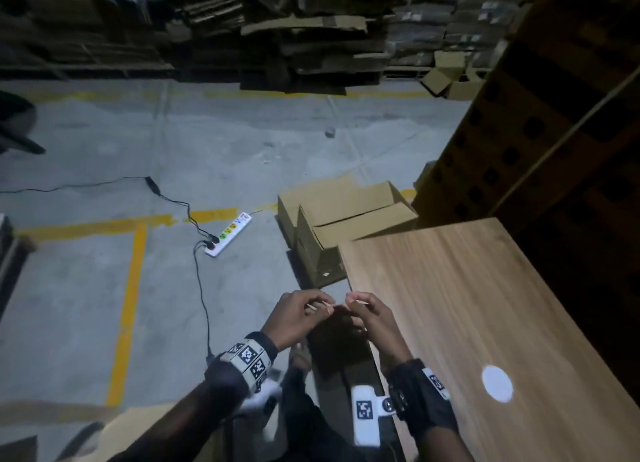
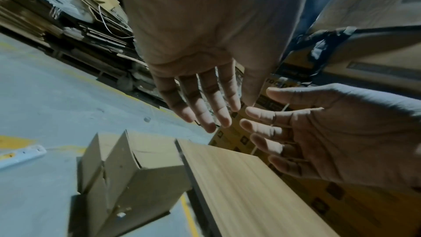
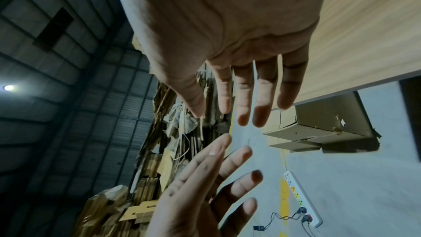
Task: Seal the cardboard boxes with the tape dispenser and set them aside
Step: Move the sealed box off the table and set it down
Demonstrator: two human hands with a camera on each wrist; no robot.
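Holding our left hand (image 1: 297,317) and right hand (image 1: 372,317) together, fingers loosely spread and empty; the open cardboard box (image 1: 341,224) sits on the floor beside the table (image 1: 485,288). No tape dispenser is visible, so sealing may stall.

The scene is dim and grainy. Two small round ceiling lamps (image 3: 8,87) glow in the right wrist view. A bright round light spot (image 1: 497,382) lies on the pale wood-grain tabletop (image 1: 485,288). Corners darken, straight lines bow at the edges, and motion blur softens the near surfaces.
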